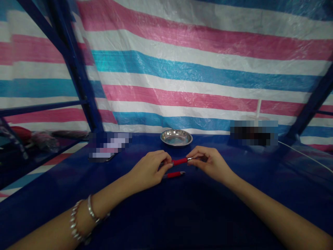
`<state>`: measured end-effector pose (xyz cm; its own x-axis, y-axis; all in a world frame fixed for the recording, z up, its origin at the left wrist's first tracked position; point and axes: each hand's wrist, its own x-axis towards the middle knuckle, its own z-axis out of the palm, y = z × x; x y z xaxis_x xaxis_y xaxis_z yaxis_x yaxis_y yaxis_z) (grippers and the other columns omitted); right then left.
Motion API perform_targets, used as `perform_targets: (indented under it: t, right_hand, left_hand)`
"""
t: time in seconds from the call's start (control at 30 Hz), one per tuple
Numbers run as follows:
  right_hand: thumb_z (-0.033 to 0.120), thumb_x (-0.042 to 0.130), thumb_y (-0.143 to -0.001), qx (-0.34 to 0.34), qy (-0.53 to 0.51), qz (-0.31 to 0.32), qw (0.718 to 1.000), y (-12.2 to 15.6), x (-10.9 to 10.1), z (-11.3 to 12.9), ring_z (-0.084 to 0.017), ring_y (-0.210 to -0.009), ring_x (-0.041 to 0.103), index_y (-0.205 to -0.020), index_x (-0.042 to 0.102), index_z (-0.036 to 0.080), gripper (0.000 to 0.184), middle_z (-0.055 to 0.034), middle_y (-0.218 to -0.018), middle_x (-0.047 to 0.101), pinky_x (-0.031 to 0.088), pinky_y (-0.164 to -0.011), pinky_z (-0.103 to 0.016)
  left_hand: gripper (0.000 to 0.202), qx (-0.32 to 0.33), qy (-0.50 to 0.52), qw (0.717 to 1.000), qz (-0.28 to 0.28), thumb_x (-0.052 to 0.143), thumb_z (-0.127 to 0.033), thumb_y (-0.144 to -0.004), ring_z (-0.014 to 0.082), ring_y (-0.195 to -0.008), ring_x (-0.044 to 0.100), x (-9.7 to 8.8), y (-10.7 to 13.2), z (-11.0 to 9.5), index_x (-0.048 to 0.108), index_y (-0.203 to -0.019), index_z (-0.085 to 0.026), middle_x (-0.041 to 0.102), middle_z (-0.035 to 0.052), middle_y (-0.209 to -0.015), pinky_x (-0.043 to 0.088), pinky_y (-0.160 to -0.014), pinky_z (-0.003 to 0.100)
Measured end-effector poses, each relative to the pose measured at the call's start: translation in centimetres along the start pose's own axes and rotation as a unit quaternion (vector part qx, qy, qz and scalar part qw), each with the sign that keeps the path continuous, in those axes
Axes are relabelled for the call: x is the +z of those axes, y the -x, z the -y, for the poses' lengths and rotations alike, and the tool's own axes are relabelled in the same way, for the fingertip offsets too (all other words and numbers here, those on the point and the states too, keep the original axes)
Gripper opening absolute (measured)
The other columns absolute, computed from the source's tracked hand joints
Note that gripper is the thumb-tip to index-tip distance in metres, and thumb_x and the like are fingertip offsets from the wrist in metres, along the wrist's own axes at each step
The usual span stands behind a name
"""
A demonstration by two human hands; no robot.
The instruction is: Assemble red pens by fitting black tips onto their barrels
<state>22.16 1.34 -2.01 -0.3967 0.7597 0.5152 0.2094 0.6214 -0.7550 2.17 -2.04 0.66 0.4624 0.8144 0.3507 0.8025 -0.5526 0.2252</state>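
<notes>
In front of the shiny dish, the left hand pinches a red pen; a second pen is farther from the dish. The right hand pinches the red pen's other end. They seem to be working on it; next needs steady pinching.

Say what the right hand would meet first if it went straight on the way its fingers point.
Most likely the left hand, beyond the red pen that the right hand pinches; depth is hard to judge.
</notes>
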Motion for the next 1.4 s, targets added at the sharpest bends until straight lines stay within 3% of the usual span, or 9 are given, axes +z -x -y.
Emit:
perform_targets:
  t: [0.17,0.37,0.57,0.83,1.2,1.3,1.4]
  right_hand:
    - [0.019,0.061,-0.067,0.012,-0.017,-0.010,1.000,0.1,0.1,0.3,-0.010,-0.065,0.059,-0.074,0.058,0.015,0.008,-0.0012,-0.070,0.063,0.044,-0.060,-0.019]
    - [0.022,0.059,-0.069,0.018,-0.020,0.001,1.000,0.0,0.2,0.0,-0.011,-0.063,0.060,-0.075,0.056,0.015,0.010,-0.0010,-0.068,0.063,0.046,-0.058,-0.020]
    - [0.023,0.057,-0.071,0.007,-0.001,0.009,1.000,0.2,0.0,0.5,-0.010,-0.063,0.060,-0.076,0.056,0.015,0.009,-0.0013,-0.068,0.063,0.046,-0.057,-0.019]
    - [0.021,0.059,-0.069,0.028,-0.040,0.002,0.999,0.0,0.1,0.6,-0.010,-0.061,0.060,-0.075,0.054,0.015,0.010,-0.0014,-0.066,0.063,0.046,-0.057,-0.020]
    - [0.022,0.060,-0.068,0.019,-0.111,-0.006,0.994,0.2,0.6,0.9,-0.012,-0.065,0.062,-0.074,0.052,0.015,0.012,-0.0023,-0.068,0.064,0.048,-0.062,-0.023]
    - [0.022,0.060,-0.068,0.008,-0.103,-0.011,0.995,0.2,0.6,1.0,-0.011,-0.065,0.061,-0.074,0.053,0.015,0.012,-0.0021,-0.069,0.064,0.048,-0.062,-0.022]
    - [0.021,0.061,-0.066,0.004,-0.093,-0.026,0.995,0.3,0.6,1.2,-0.011,-0.065,0.061,-0.072,0.054,0.015,0.011,-0.0018,-0.069,0.064,0.048,-0.062,-0.022]
  left_hand:
    - [0.014,-0.008,0.004,1.000,0.001,0.044,-0.026,-0.079,0.0055,-0.057,0.045,-0.1,0.0,-0.3,0.054,-0.076,-0.016,0.054,-0.0026,-0.068,0.032,-0.056,0.018]
    - [0.015,0.027,-0.042,0.999,-0.007,0.040,-0.026,-0.081,0.0089,-0.071,0.048,0.1,0.2,0.2,0.052,-0.079,-0.017,0.054,-0.0002,-0.078,0.036,-0.064,0.020]
    - [0.016,0.029,-0.039,0.999,-0.003,0.038,-0.026,-0.082,0.0094,-0.072,0.048,0.1,0.2,0.1,0.051,-0.079,-0.016,0.053,0.0006,-0.079,0.037,-0.064,0.020]
    - [0.021,-0.013,0.068,0.997,0.037,0.033,-0.029,-0.084,0.0074,-0.065,0.046,0.1,0.0,-0.2,0.047,-0.076,-0.016,0.051,-0.0021,-0.073,0.033,-0.060,0.019]
    - [0.035,-0.048,0.132,0.990,0.019,0.019,-0.037,-0.085,0.0069,-0.060,0.039,-0.1,0.0,-0.5,0.040,-0.066,-0.016,0.041,-0.0046,-0.063,0.030,-0.059,0.020]
    - [0.037,-0.071,0.193,0.978,0.038,0.020,-0.040,-0.084,0.0058,-0.056,0.036,0.2,-0.1,-0.3,0.040,-0.064,-0.016,0.038,-0.0049,-0.060,0.028,-0.054,0.018]
    - [0.039,-0.108,0.299,0.945,0.077,0.021,-0.045,-0.082,0.0043,-0.048,0.028,0.7,-0.2,-0.2,0.037,-0.062,-0.016,0.030,-0.0064,-0.054,0.025,-0.047,0.016]
